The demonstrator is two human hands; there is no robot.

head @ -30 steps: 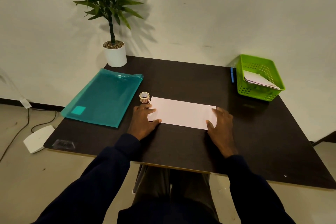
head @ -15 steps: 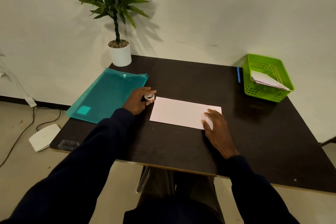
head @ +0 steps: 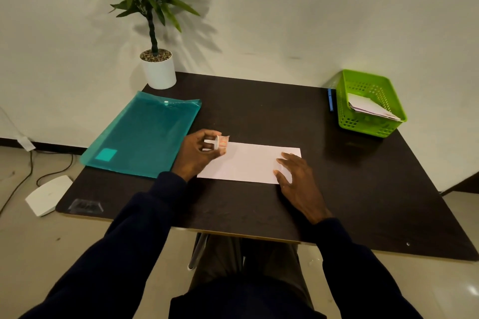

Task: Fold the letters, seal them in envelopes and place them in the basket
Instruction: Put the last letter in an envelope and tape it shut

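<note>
A dark tabletop (head: 259,111) is seen from above. Near its front middle a long white envelope (head: 248,163) is laid flat, running left to right. Its right end is pressed down by the right hand (head: 298,179), whose fingers (head: 287,156) are kept straight and spread, with nothing grasped. Just over the envelope's far left corner a small tape roll (head: 222,142) is held off the surface by the left hand (head: 197,155), pinched between curled fingers (head: 207,134) and thumb. At the far right a green basket (head: 370,127) is placed, with a few white envelopes (head: 368,107) already leaning inside and a blue pen (head: 330,100) beside it. A teal folder (head: 145,134) is spread to the left, with a potted plant (head: 158,70) behind it.

The envelope is judged to be light, thin, easily creased, and likely to slide on the smooth surface. It would best be pinned flat while tape is applied, then lifted by an edge or corner. The tape is expected to be sticky and prone to curling.
</note>
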